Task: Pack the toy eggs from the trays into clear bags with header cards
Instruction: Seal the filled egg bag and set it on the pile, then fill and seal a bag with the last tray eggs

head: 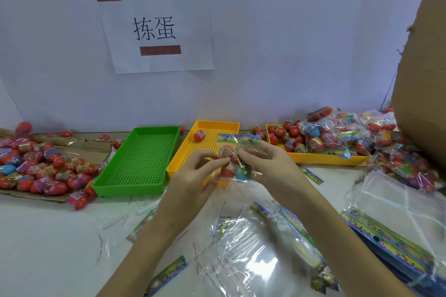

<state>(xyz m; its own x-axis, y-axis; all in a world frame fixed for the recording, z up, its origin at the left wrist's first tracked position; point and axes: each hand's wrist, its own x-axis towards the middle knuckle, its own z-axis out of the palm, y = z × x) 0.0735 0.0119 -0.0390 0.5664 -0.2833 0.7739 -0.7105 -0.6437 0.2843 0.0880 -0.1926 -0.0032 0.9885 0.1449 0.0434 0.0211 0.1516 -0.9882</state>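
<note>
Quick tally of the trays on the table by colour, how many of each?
Green tray: 1
Yellow trays: 2, the middle tray with one loose egg, and the right tray heaped with eggs and filled bags
Total: 3 trays

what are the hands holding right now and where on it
Both hands hold one clear bag with toy eggs inside: the left hand pinches its left edge, the right hand grips its right side, below the header card.
</note>
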